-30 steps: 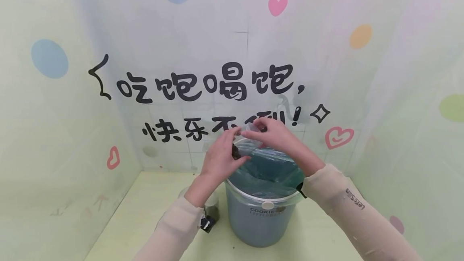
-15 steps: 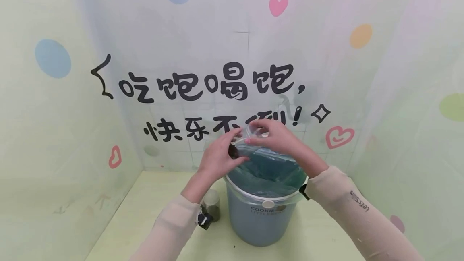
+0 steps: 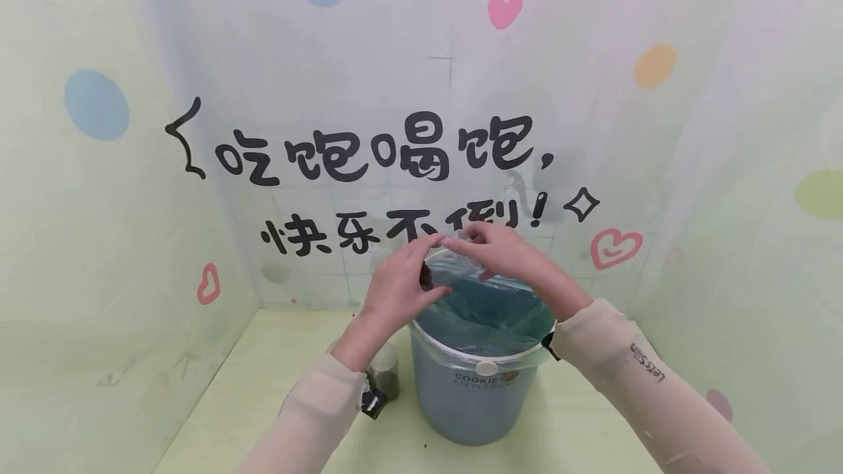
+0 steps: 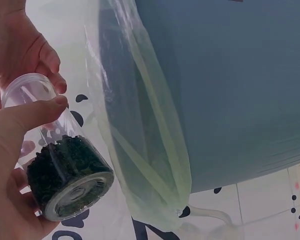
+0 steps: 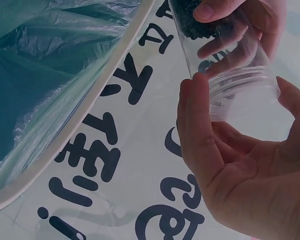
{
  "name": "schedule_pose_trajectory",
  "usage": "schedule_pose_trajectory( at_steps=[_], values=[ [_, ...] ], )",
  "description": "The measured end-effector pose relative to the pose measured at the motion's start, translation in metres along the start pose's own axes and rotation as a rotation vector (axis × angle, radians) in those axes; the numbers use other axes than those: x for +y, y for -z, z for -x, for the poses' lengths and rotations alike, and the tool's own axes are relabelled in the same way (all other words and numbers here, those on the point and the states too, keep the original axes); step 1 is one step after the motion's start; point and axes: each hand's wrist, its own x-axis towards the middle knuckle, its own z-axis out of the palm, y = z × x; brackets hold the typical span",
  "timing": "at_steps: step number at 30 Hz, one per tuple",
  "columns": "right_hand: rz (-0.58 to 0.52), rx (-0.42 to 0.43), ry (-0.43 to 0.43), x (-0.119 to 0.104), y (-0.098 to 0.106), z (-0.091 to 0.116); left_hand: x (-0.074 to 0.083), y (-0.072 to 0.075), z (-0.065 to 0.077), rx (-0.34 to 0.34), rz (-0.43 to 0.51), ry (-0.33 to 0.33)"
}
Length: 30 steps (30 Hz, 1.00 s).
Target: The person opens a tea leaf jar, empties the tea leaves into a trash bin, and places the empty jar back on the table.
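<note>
My left hand (image 3: 395, 280) grips a clear plastic jar (image 4: 70, 162) partly filled with dark, crumbly bits. The jar is tilted, its base toward the left wrist camera and the bits gathered at that end. At the ribbed clear mouth end (image 5: 240, 90), the thumb and fingers of my right hand (image 3: 507, 251) curve round from opposite sides. Both hands are raised in front of the blue-grey bin (image 3: 470, 408), over the left of its rim in the head view. My left hand hides most of the jar there.
A translucent green liner (image 3: 487, 313) fills the bin and folds over its white rim. Just left of the bin, partly behind my left forearm, stands a jar with dark contents (image 3: 387, 379). A printed sheet wall (image 3: 369, 79) rises behind the pale yellow table (image 3: 276, 364).
My right hand shifts slightly at the jar's mouth, first left, then back right, and its fingers reach further down round it. My left hand keeps its grip on the jar.
</note>
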Motion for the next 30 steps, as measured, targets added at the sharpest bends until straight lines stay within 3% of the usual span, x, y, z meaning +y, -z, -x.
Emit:
schedule_pose_trajectory(
  at_steps=[6,17,20,24,30],
  values=[
    [-0.043,0.000,0.035,0.005,0.001,0.002,0.000,0.000,-0.001,-0.015,0.005,0.004],
    [-0.070,-0.060,0.213,0.014,0.004,0.004,-0.001,0.000,0.001,-0.045,0.032,0.019],
    [-0.091,-0.062,0.193,0.015,0.004,0.003,-0.001,-0.001,0.002,-0.045,0.035,0.020],
    [-0.106,-0.004,0.118,0.015,0.003,0.002,-0.002,-0.001,0.003,-0.043,0.042,0.038],
    [-0.049,0.003,0.054,0.016,0.000,0.000,-0.003,-0.003,0.004,-0.035,0.037,0.041]
  ],
)
